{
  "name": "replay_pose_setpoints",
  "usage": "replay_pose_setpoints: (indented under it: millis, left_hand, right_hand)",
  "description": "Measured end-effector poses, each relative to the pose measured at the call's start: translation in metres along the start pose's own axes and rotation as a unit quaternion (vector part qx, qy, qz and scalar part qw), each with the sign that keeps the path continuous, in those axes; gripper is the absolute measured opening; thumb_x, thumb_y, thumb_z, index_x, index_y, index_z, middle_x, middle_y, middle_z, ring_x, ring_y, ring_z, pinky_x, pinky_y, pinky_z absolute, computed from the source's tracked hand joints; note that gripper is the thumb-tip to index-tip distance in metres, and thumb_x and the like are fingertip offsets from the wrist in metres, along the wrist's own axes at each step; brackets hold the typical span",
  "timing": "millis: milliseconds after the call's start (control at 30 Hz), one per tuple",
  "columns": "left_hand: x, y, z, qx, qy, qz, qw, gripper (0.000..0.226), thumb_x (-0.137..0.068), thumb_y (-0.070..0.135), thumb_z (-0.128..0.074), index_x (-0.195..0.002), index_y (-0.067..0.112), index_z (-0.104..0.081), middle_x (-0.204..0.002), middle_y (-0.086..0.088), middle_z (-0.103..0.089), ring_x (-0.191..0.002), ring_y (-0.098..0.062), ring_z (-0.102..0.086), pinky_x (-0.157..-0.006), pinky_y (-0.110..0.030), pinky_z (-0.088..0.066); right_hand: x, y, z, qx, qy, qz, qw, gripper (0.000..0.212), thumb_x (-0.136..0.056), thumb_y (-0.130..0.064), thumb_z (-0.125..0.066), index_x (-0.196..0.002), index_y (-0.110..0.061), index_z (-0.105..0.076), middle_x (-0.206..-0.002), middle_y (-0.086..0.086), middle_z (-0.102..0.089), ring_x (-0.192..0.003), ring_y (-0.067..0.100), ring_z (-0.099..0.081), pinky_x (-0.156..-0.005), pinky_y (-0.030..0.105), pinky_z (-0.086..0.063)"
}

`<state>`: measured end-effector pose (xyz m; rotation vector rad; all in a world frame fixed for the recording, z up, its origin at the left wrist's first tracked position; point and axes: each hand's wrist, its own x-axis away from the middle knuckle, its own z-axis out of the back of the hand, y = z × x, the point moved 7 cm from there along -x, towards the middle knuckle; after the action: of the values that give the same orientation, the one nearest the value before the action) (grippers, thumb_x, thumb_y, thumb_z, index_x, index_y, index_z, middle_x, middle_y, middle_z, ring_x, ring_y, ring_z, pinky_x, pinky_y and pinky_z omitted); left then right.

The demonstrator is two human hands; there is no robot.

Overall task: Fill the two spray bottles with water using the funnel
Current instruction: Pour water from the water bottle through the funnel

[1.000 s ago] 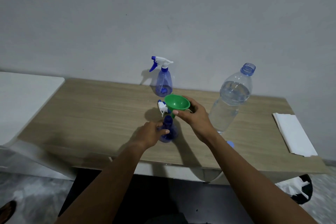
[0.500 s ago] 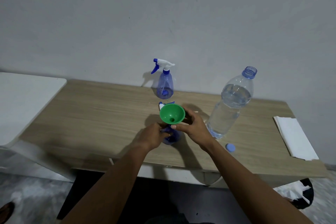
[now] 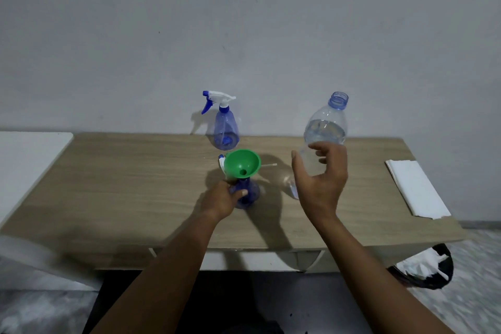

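A small blue spray bottle stands uncapped at the middle of the wooden table. My left hand grips it just below the neck. The green funnel sits tilted in its mouth. Its white spray head lies just behind the funnel. My right hand is open, fingers spread, right in front of the big uncapped water bottle, partly full; I cannot tell if it touches. A second blue spray bottle, head on, stands at the back by the wall.
A folded white paper towel lies at the table's right end. A white surface adjoins the table on the left. A black bin with white paper stands on the floor at the lower right.
My right hand has let go of the funnel, which now stays in the bottle's mouth, and has moved right to the water bottle. My left hand keeps its grip.
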<state>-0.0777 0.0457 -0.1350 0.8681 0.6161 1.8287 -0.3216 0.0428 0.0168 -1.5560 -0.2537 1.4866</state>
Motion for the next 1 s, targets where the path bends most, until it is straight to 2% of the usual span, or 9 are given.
replay_pose_setpoints:
  millis: [100,200,267,333,433,667,867,1000]
  left_hand:
    - [-0.003,0.0,-0.002,0.018,0.0,-0.005,1.0,0.024,-0.087,0.033,-0.074,-0.103,0.016,-0.072,-0.096,-0.008,-0.075,-0.093,-0.029,-0.07,-0.083,-0.036,-0.052]
    - [-0.003,-0.002,-0.001,0.014,0.005,-0.002,1.0,0.027,-0.086,0.035,-0.074,-0.107,0.018,-0.071,-0.098,-0.005,-0.076,-0.093,-0.027,-0.07,-0.086,-0.037,-0.053]
    - [-0.003,-0.002,-0.002,0.011,0.006,0.0,1.0,0.028,-0.087,0.036,-0.073,-0.109,0.019,-0.07,-0.099,-0.005,-0.075,-0.094,-0.027,-0.069,-0.088,-0.037,-0.053]
    - [-0.001,0.0,-0.003,0.012,0.007,-0.004,1.0,0.028,-0.087,0.036,-0.072,-0.11,0.019,-0.07,-0.1,-0.006,-0.074,-0.095,-0.027,-0.068,-0.087,-0.037,-0.052]
    - [0.0,0.001,-0.005,0.019,0.005,-0.003,1.0,0.03,-0.09,0.034,-0.07,-0.116,0.018,-0.069,-0.105,-0.006,-0.073,-0.098,-0.027,-0.067,-0.083,-0.032,-0.048]
    - [0.004,0.0,-0.004,0.009,0.008,0.003,1.0,0.032,-0.09,0.038,-0.07,-0.118,0.023,-0.069,-0.106,-0.003,-0.073,-0.098,-0.025,-0.067,-0.081,-0.03,-0.045]
    - [0.011,-0.005,0.0,-0.007,0.006,0.002,1.0,0.027,-0.087,0.046,-0.069,-0.11,0.033,-0.07,-0.1,0.005,-0.074,-0.095,-0.021,-0.068,-0.087,-0.035,-0.051]
    - [0.014,-0.006,0.003,-0.016,0.013,-0.001,1.0,0.028,-0.084,0.051,-0.068,-0.108,0.037,-0.07,-0.098,0.005,-0.075,-0.092,-0.021,-0.069,-0.085,-0.036,-0.053]
  right_hand:
    - [-0.012,0.021,0.012,0.03,0.054,-0.061,0.996,0.061,-0.071,-0.025,-0.089,-0.12,-0.011,-0.054,-0.116,-0.006,-0.046,-0.104,0.026,-0.053,-0.086,0.047,-0.05]
    - [-0.018,0.048,0.004,0.012,0.002,-0.157,0.987,0.098,-0.065,-0.034,-0.093,-0.143,-0.018,-0.037,-0.138,-0.004,-0.04,-0.124,0.018,-0.048,-0.099,0.036,-0.047]
    - [-0.021,0.058,-0.005,-0.01,-0.044,-0.184,0.982,0.108,-0.065,-0.036,-0.094,-0.149,-0.025,-0.027,-0.149,-0.001,-0.038,-0.13,0.016,-0.047,-0.099,0.031,-0.045]
    - [-0.024,0.064,-0.012,-0.02,-0.072,-0.194,0.978,0.11,-0.066,-0.035,-0.094,-0.149,-0.03,-0.022,-0.149,-0.002,-0.044,-0.128,0.016,-0.051,-0.097,0.032,-0.045]
    - [-0.026,0.07,-0.016,-0.023,-0.072,-0.203,0.976,0.107,-0.068,-0.031,-0.094,-0.149,-0.029,-0.024,-0.144,-0.002,-0.051,-0.121,0.016,-0.055,-0.094,0.029,-0.045]
    - [-0.027,0.075,-0.019,-0.025,-0.03,-0.216,0.976,0.097,-0.071,-0.022,-0.091,-0.147,-0.027,-0.03,-0.129,-0.015,-0.048,-0.107,0.01,-0.055,-0.088,0.022,-0.044]
    - [-0.023,0.079,-0.025,-0.021,0.012,-0.224,0.974,0.102,-0.064,-0.032,-0.096,-0.144,-0.027,-0.034,-0.13,-0.018,-0.049,-0.107,0.002,-0.054,-0.09,0.02,-0.048]
    - [-0.02,0.076,-0.032,-0.004,0.028,-0.235,0.972,0.091,-0.068,-0.031,-0.09,-0.14,-0.028,-0.036,-0.121,-0.015,-0.057,-0.1,0.013,-0.062,-0.094,0.04,-0.056]
